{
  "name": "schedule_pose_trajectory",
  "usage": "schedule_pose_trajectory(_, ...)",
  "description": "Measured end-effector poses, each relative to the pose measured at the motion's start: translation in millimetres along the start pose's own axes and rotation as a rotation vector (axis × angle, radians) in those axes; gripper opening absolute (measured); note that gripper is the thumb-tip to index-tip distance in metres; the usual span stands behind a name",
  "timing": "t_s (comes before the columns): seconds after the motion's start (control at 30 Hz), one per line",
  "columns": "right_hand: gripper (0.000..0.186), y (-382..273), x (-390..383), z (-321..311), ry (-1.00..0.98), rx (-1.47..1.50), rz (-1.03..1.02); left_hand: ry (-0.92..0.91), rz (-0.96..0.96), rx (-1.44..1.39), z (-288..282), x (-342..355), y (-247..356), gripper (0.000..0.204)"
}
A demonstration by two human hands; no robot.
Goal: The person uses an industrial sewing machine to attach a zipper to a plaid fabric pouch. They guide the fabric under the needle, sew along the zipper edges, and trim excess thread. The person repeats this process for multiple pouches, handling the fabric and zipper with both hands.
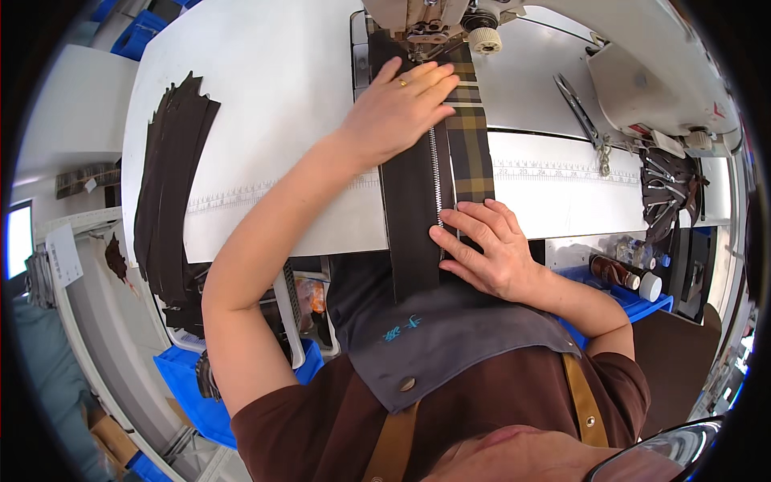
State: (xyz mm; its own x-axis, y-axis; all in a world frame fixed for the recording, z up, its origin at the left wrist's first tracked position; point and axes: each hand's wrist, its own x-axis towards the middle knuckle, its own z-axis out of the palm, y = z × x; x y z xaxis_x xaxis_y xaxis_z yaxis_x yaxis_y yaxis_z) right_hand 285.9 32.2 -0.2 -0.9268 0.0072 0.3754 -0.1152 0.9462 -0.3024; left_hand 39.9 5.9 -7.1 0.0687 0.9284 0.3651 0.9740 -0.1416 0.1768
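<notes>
A long dark brown fabric strip [409, 209] lies on the white worktop [281, 104], running from the near edge, where it hangs over toward the person's lap, far up to the sewing machine [450, 20]. A metal zipper [436, 173] runs along its right edge, and just right of that lies a plaid strip [470, 136] in yellow and brown.

The left hand [397, 108] rests flat on the far part of the brown strip, fingers [430, 80] spread open and pressing down, tips reaching onto the plaid near the needle area. The right hand [490, 249] sits at the near edge of the worktop, fingers extended and open, pressing the zipper and plaid strip down; it grips nothing.

On the left of the worktop a stack of dark brown strips [173, 177] lies draped over the near edge, well apart from the hands. To the right, scissors [578, 108] lie on the machine bed, and further right a bundle of small tools [666, 193] hangs. Below the worktop on the right a blue bin [618, 293] holds bottles [622, 273]; another blue bin [193, 394] stands low on the left.
</notes>
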Motion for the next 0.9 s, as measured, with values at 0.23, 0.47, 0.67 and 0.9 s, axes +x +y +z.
schedule_pose_trajectory(0.23,0.054,-0.5,0.1,0.3,0.003,-0.009,-0.007,0.179,0.137,0.093,-1.2,-1.1,-15.5,0.029)
schedule_pose_trajectory(0.47,0.054,-0.3,-0.1,0.0,0.003,-0.005,-0.015,0.169,0.116,0.171,-3.2,-8.0,-16.5,0.032)
schedule_pose_trajectory(0.67,0.054,-1.7,1.1,-1.8,-0.016,0.011,0.003,0.060,0.001,0.049,-15.6,-18.7,-8.0,0.034)
schedule_pose_trajectory(0.9,0.051,5.9,7.4,-8.2,-0.027,0.053,-0.046,0.073,-0.179,-0.039,-14.3,-35.7,-8.1,0.042)
